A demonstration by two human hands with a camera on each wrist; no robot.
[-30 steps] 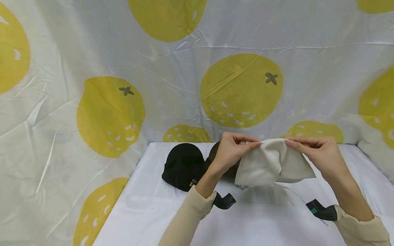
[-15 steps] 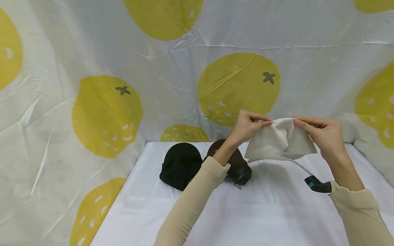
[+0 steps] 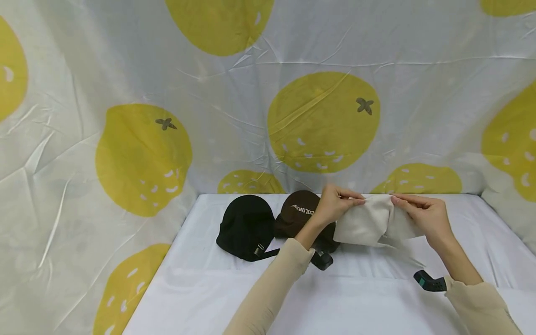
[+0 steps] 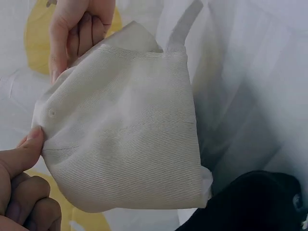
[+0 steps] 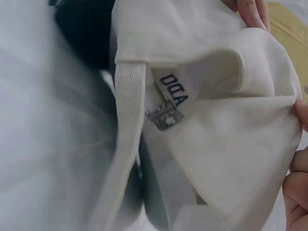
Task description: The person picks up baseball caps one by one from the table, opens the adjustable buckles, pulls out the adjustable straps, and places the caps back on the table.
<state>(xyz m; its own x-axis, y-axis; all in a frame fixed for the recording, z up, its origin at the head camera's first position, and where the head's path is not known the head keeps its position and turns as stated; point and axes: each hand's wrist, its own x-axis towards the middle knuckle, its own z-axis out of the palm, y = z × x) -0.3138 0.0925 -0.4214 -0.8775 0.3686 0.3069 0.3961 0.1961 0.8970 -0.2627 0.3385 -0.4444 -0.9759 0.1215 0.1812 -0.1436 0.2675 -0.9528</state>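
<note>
A cream cap is held up by both hands in the head view, crown upward, its fabric creased in the middle. My left hand pinches the crown's left side between thumb and fingers. At the right of the crown, my right hand pinches the fabric the same way. The right wrist view looks into the back opening, where a strap hangs loose and a metal buckle shows near dark lettering. Left of the cap, a brown cap with white lettering lies partly behind my left wrist.
A black cap with a strap and metal buckle lies left of the brown one. All rest on a table with a white cloth. Behind it hangs a curtain printed with yellow lemons. Dark wrist devices stick out from both sleeves.
Both hands first raised the cream cap and carried it rightward, then lowered it close over the table. The brown cap's lettering has come into view.
</note>
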